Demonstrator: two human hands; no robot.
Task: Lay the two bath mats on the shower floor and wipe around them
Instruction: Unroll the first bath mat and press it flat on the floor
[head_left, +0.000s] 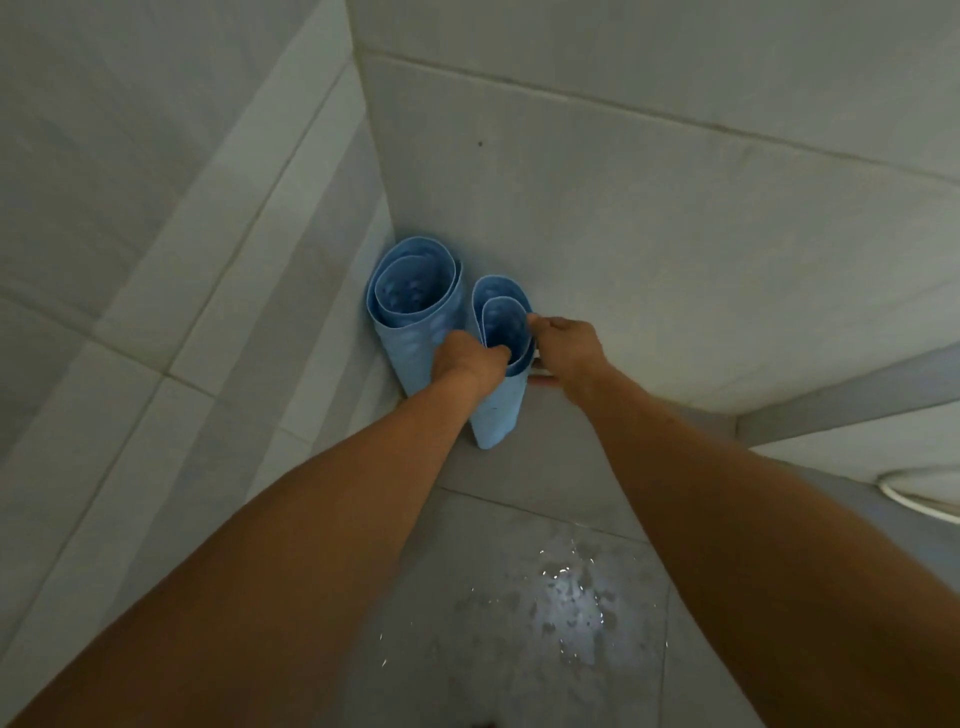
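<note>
Blue rolled mat (496, 395) upright, both hands gripping its rim

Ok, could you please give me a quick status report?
Left hand and right hand gripping smaller rolled blue rubber mat. Larger blue roll upright in corner. Floor wet.
</note>
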